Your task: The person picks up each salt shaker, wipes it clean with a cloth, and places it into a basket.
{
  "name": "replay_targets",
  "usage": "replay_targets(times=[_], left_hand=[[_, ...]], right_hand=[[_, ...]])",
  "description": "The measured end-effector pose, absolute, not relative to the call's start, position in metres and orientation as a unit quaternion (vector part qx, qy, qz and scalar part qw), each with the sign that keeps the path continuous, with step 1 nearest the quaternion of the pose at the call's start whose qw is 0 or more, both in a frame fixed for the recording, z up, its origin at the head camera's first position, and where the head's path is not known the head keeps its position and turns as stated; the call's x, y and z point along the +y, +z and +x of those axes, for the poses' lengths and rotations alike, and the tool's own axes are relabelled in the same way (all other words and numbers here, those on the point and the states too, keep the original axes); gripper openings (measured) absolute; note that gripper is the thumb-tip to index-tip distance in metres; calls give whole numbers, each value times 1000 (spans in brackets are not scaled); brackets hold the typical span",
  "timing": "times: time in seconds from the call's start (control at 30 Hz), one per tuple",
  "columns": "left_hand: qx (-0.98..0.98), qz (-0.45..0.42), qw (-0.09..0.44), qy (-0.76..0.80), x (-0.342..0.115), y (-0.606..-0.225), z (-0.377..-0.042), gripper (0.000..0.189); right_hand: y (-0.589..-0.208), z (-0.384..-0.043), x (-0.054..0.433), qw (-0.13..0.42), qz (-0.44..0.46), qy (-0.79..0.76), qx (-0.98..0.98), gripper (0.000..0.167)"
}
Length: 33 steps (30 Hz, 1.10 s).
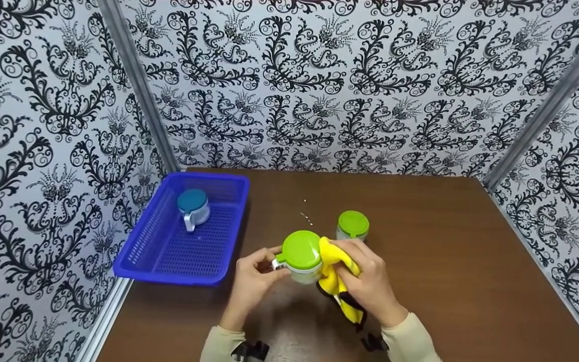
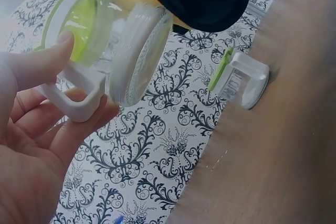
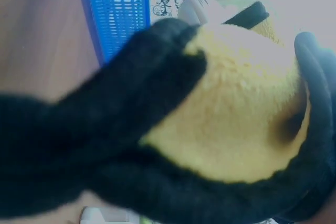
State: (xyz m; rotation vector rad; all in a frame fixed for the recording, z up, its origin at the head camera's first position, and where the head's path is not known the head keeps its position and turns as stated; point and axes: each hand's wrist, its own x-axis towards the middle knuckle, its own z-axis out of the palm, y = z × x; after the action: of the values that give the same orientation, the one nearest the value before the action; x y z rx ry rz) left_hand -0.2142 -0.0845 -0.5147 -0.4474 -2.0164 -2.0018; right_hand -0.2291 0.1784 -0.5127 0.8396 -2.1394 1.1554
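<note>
Green-lidded jar [image 1: 302, 254]: held above the table [image 1: 445, 261] between both hands.
The left hand [image 1: 257, 274] grasps the jar by its white handle, thumb on the near side; the lid is closed and faces the head camera. The right hand [image 1: 370, 271] grips a yellow cloth [image 1: 330, 281] with black edging, which touches the jar's right side and hangs below the fingers. Pale sleeves [image 1: 410, 337] cover both forearms. Just beyond the right hand, a second jar [image 1: 353, 224], also green-lidded, stands upright on the brown table. Small white marks [image 1: 306, 217] lie left of it. At the left, a blue plastic basket [image 1: 174, 278] contains a blue-lidded jar [image 1: 193, 203], upright near the back, handle toward the front. Black-and-white patterned walls [image 1: 319, 95] enclose the table.
</note>
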Motion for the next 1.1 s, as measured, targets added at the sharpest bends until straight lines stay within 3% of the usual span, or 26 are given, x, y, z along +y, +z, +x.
replay_targets(times=[0.53, 1.1], left_hand=[[-674, -170, 137, -706, -86, -532, -226, 27], [-674, -147, 116, -715, -84, -537, -226, 24]], right_hand=[[-549, -237, 190, 286, 290, 330, -852, 41], [-549, -235, 188, 270, 257, 423, -826, 45]])
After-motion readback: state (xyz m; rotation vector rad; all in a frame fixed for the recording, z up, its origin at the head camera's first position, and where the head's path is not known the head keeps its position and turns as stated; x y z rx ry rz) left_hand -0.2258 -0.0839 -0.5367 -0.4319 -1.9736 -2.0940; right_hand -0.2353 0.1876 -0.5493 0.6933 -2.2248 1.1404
